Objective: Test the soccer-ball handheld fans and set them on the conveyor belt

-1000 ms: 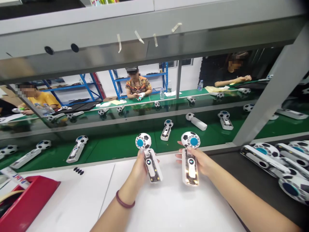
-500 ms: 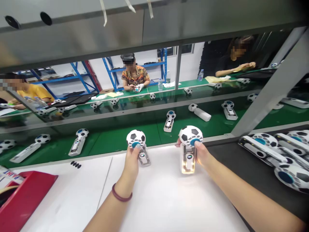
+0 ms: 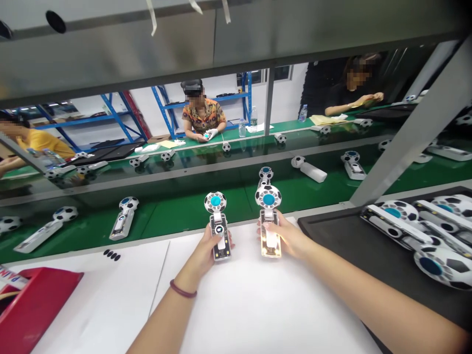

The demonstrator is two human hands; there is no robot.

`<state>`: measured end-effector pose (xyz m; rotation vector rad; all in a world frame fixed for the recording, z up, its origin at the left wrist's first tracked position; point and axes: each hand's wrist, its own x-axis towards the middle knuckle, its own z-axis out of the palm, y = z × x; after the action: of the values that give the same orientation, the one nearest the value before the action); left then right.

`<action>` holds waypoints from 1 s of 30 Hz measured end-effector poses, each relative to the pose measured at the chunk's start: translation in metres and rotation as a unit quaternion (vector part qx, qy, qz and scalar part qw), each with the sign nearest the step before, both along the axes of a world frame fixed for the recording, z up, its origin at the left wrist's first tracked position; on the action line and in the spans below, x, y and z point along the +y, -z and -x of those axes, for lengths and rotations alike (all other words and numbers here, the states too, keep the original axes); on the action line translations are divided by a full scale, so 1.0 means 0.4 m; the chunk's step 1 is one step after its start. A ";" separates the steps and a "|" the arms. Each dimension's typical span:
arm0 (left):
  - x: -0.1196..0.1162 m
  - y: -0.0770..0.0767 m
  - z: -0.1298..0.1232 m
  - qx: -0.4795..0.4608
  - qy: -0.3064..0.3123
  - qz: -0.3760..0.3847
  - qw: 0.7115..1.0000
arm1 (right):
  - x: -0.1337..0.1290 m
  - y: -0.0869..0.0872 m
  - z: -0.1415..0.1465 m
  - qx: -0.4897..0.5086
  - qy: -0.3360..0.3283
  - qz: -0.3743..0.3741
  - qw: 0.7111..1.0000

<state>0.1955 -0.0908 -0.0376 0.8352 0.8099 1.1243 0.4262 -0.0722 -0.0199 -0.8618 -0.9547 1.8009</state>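
Observation:
My left hand (image 3: 211, 250) is closed round the handle of a soccer-ball handheld fan (image 3: 216, 202), thumb on the handle's front. The fan stands upright, with its blue-centred round head toward me and a small lit display below. In my right hand (image 3: 285, 233) is a matching handheld fan (image 3: 268, 197), also upright, its clear handle glowing with warm light. That thumb lies on the handle's front too. Both fans are held side by side over the white work surface (image 3: 236, 305). The fan in my right hand partly covers another fan (image 3: 265, 173) on the green belt behind.
Several similar fans lie along the green belt (image 3: 177, 211). At right, a black tray (image 3: 324, 246) holds more fans (image 3: 442, 265). A red bin (image 3: 44, 305) stands at left, near small black ovals (image 3: 111, 255). A slanted grey post (image 3: 405, 118) rises at right. Co-workers sit across the belt.
My hands have shifted from the ball-shaped heads down to the handles. Both heads now face me with their blue centres raised. The two fans are closer together.

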 end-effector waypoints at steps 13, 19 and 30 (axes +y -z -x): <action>-0.003 -0.012 -0.002 0.027 0.001 -0.005 1.000 | 0.008 0.000 -0.030 0.037 -0.026 -0.017 0.999; -0.005 -0.017 -0.002 0.023 -0.001 -0.002 1.000 | 0.005 -0.005 -0.029 0.031 -0.009 -0.025 0.999; -0.009 -0.027 -0.007 0.034 0.004 0.011 0.999 | 0.014 0.001 -0.033 0.016 0.010 -0.044 0.999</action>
<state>0.1983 -0.0942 -0.0266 0.8617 0.8735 1.0818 0.4395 -0.0665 -0.0202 -0.7846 -0.9934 1.7370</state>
